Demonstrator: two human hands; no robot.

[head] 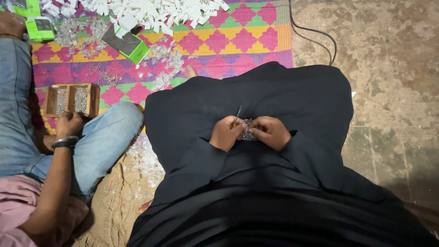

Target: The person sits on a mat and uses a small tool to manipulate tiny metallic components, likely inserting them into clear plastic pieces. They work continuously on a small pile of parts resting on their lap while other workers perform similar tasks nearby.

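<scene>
Head view looks down on a person in black clothing sitting on the floor, both hands together over the lap. Left hand point(225, 132) is curled closed around a thin screwdriver point(237, 114), its metal shaft poking up and away from the knuckles. Right hand point(270, 131) is closed too, fingers pinching a small clear plastic part point(247, 129) that sits between the two hands, touching both. What the part is exactly I cannot tell; it is mostly hidden.

To the left, another person in jeans sits close by, one hand point(68, 123) with a wristband resting on the knee just near a small wooden box point(72, 99) with two compartments of metal bits. Farther off, on a bright patterned mat point(238, 41), lie a heap of white pieces point(160, 11) and a green and black carton point(126, 44). A black cable point(315, 34) runs over the bare floor at far right.
</scene>
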